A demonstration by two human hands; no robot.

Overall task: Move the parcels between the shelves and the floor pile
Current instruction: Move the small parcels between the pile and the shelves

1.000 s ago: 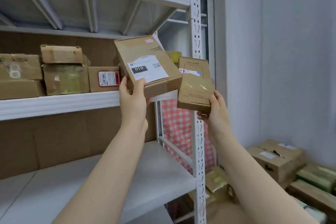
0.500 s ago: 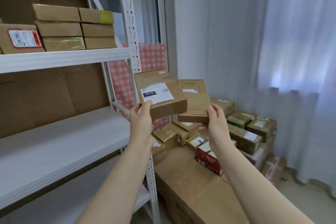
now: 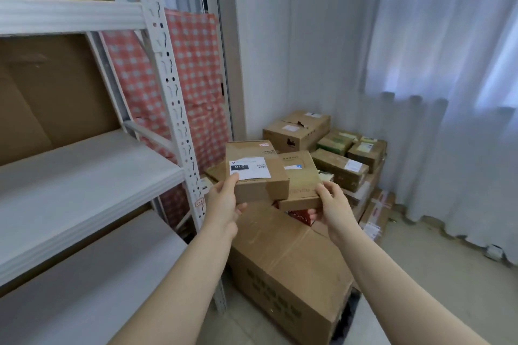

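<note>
Head view: your left hand [image 3: 224, 202] grips the brown 010-labelled cardboard parcel [image 3: 259, 185], your right hand [image 3: 333, 204] the flat brown carton [image 3: 304, 187]; neither is yet on the floor pile [image 3: 339, 168].

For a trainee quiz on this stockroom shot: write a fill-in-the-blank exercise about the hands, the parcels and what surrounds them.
The left hand grips the parcel whose label reads ___.
The right hand holds a flatter parcel, so each hand carries ___ parcel.
Behind the shelf post is a sheet checked in white and ___.
The large carton beneath the hands stands on the ___.
Missing words: 010; one; red; floor.
</note>
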